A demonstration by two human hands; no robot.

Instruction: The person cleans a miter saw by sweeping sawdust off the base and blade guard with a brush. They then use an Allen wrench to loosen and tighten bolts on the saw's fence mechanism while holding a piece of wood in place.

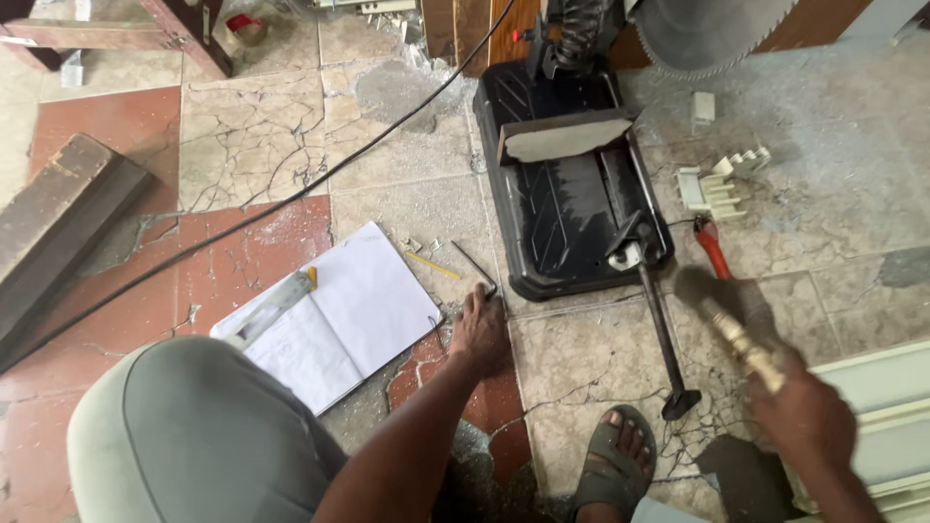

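Note:
My left hand (480,334) rests on the tiled floor just in front of the black base of a chop saw (562,199), fingers touching a thin dark metal key (475,266) lying there. My right hand (809,416) grips the brass-coloured handle of a hammer (731,320), whose head is blurred from motion above the floor, to the right of the saw's long black clamp handle (664,339).
An open notebook (334,315) with a metal ruler (276,305) lies left of my left hand, a yellow pencil (433,264) beside it. Red pliers (712,247) and white plastic pieces (717,184) lie right of the saw. A black cable (291,199) crosses the floor. My sandalled foot (615,460) is below.

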